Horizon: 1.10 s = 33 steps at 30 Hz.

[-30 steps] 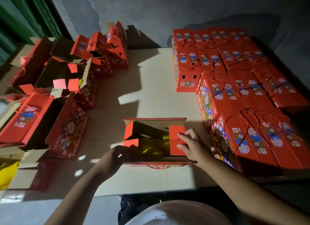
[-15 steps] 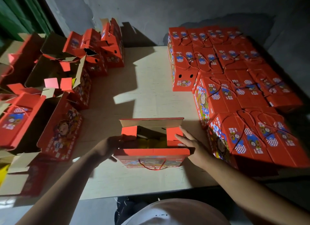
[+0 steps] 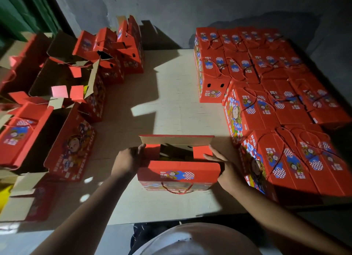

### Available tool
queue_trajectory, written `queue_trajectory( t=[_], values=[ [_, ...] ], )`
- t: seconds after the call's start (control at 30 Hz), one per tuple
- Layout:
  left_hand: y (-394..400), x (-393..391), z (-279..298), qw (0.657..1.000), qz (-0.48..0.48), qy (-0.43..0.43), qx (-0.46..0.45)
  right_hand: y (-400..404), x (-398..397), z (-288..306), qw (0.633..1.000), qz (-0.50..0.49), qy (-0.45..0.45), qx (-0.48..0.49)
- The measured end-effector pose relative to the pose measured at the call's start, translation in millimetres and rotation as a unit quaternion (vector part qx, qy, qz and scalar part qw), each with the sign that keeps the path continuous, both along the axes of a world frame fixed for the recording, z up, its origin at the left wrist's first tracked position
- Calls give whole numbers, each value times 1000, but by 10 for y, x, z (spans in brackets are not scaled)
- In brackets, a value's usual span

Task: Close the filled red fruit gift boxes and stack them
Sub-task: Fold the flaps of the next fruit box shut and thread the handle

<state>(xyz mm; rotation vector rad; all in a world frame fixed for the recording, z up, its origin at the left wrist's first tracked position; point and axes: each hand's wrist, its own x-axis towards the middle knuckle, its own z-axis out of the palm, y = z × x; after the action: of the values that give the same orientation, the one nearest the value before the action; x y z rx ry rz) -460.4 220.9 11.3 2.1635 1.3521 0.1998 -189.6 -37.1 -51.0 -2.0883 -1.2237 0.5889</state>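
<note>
Open red boxes (image 3: pixel 72 140) are seen crowded along the left of the frame. At lower centre, on the pale worktop (image 3: pixel 171 102), the box being closed (image 3: pixel 178 171) is held between both hands. The left hand (image 3: pixel 129 159) is curled against the box's left end, its grip pressing the left side flap (image 3: pixel 152 150). The right hand (image 3: pixel 224 169) is laid with straight fingers along the right end, touching the right side flap (image 3: pixel 202 152). The closed boxes (image 3: pixel 276 106) are stacked across the right of the frame.
</note>
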Motion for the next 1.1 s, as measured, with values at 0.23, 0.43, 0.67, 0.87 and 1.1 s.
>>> queue_trajectory(
  t=[0.23, 0.43, 0.67, 0.87, 1.1],
  values=[
    [-127, -377, -16, 993, -86, -83, -13, -21, -16, -49, 997, 29, 70, 21],
    [-280, -469, 13, 987, -133, -57, 66, 15, 13, -82, 999, 41, -2, 10],
    [-120, -204, 23, 996, -81, -39, 10, -11, -4, -27, 999, 20, 37, 11],
    [-8, -47, -78, 994, -87, 22, 67, -3, 8, -139, 997, 27, -71, -5],
    [-149, 79, -209, 974, -65, 89, 198, 48, -17, -95, 997, -15, 40, 70]
  ],
)
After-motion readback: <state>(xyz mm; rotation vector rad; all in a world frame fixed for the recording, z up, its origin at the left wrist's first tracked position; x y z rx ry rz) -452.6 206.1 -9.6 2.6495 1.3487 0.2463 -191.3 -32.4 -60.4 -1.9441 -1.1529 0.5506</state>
